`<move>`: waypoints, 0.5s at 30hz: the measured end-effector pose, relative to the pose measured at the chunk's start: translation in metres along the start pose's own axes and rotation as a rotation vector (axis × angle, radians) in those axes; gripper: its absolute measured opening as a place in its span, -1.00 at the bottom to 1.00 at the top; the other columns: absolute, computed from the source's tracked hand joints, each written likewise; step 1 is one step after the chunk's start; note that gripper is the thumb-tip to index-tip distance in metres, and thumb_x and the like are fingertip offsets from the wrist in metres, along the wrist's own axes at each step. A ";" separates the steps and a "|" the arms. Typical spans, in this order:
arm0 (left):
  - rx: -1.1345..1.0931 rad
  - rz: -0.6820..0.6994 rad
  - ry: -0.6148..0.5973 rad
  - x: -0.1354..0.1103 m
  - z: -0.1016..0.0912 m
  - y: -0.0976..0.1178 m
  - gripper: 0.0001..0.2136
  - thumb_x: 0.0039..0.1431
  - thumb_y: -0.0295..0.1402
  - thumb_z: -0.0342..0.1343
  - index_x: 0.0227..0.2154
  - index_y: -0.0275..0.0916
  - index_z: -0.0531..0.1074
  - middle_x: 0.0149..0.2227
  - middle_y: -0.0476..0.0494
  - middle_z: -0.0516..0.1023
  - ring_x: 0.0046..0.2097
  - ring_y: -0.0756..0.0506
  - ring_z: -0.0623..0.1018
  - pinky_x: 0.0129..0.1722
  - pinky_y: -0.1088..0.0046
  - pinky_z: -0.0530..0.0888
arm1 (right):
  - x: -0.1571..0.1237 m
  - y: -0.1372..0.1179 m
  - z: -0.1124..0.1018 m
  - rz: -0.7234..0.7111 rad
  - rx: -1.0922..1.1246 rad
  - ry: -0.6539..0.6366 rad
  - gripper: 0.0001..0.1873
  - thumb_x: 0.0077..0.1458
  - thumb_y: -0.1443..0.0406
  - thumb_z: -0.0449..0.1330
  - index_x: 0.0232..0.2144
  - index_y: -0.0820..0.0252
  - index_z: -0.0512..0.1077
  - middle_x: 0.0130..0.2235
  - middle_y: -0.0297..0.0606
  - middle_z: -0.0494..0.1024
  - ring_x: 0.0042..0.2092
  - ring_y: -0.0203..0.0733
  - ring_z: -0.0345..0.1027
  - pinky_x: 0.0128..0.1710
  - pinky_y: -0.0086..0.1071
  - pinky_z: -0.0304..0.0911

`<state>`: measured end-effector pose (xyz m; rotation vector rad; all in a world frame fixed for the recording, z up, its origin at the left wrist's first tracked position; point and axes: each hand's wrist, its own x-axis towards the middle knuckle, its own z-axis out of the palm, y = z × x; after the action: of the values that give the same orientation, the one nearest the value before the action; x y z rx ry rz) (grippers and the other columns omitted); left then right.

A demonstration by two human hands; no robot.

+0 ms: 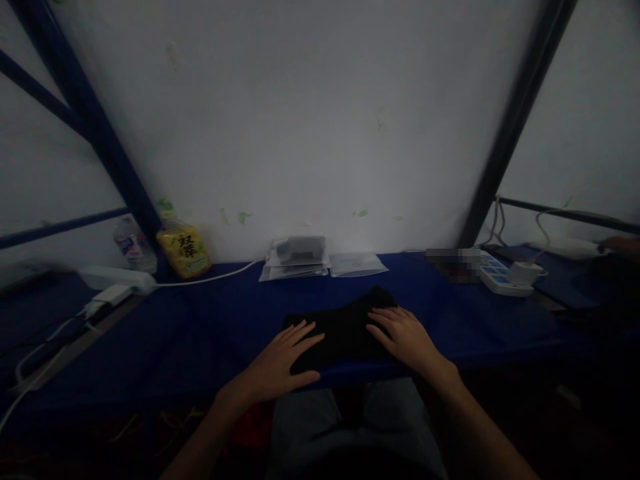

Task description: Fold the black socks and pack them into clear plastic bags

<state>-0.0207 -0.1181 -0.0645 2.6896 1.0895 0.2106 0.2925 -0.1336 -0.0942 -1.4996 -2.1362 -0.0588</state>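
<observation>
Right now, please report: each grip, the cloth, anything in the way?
Left grip open, on black cloth. Right grip open, same cloth. Cloth on blue table. Yellow bottle back left, out of the way.

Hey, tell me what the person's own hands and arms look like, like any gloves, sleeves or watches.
The left hand and right hand are both ungloved, with slender fingers. The left forearm and right forearm are bare as far as they show, without sleeves. I see no watches or wristbands; it's too dim for finer details.
</observation>
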 end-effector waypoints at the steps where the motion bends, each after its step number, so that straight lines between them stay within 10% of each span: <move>1: -0.002 0.000 -0.005 -0.001 -0.001 0.000 -0.38 0.15 0.01 0.07 0.25 0.13 0.06 0.34 -0.03 -0.03 0.34 -0.22 0.00 0.27 0.09 0.02 | -0.002 0.010 -0.002 0.045 -0.020 0.009 -0.59 0.24 0.09 0.01 0.01 0.11 0.43 0.04 -0.09 0.47 0.07 0.01 0.31 0.10 -0.07 0.18; 6: -0.041 -0.008 0.002 -0.007 -0.007 0.000 -0.45 0.18 -0.03 0.06 0.23 0.12 0.13 0.33 -0.03 0.02 0.33 -0.21 0.04 0.27 0.07 0.05 | -0.016 0.052 -0.005 0.184 -0.128 0.120 -0.67 0.20 0.15 0.07 -0.07 0.13 0.47 -0.02 -0.04 0.49 0.05 0.08 0.31 0.04 0.01 0.22; 10: -0.103 -0.019 0.052 -0.013 -0.012 -0.004 -0.56 0.21 -0.16 0.04 0.16 0.07 0.26 0.26 -0.02 0.21 0.28 -0.16 0.19 0.25 0.14 0.15 | -0.023 0.049 -0.009 0.028 -0.096 0.226 -0.67 0.17 0.22 0.10 -0.02 0.09 0.44 0.12 -0.08 0.37 0.24 0.15 0.05 0.18 0.19 0.00; 15: -0.140 -0.007 0.192 -0.016 -0.008 -0.014 -0.71 0.19 -0.28 -0.02 -0.08 -0.04 0.49 0.07 -0.01 0.47 0.12 -0.10 0.43 0.21 0.25 0.26 | -0.024 0.020 -0.024 -0.260 0.184 -0.107 -0.57 0.17 0.29 0.08 0.10 -0.01 0.33 0.14 -0.19 0.35 0.16 -0.09 0.21 0.13 -0.14 0.21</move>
<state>-0.0433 -0.1188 -0.0614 2.5819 1.0912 0.5328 0.3253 -0.1548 -0.0892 -1.1385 -2.3412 0.1257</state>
